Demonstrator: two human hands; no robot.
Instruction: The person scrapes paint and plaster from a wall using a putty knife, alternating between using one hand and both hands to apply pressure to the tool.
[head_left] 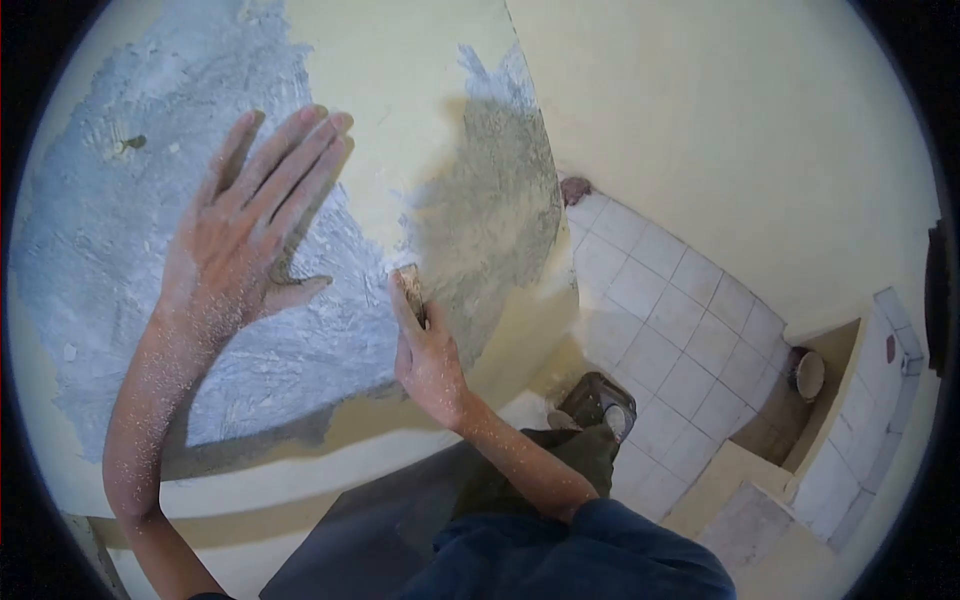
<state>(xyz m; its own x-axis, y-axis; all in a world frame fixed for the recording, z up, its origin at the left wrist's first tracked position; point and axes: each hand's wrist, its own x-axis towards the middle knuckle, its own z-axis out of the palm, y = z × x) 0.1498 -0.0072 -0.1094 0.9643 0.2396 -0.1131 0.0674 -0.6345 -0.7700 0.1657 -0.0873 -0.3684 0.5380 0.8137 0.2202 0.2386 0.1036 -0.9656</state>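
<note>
Standing beside floor tiles [668,298], the cream wall [385,70] bears grey patches [110,235]

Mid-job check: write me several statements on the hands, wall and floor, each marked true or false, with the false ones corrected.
1. The left hand is open, mostly over a rough grey patch. True.
2. Neither hand holds anything. False: the right hand holds a small block.
3. The left forearm is dotted with pale specks. True.
4. The ground is bare wood. False: the floor is tiled.
5. The worked surface is one even colour. False: the wall shows grey and cream.
</note>
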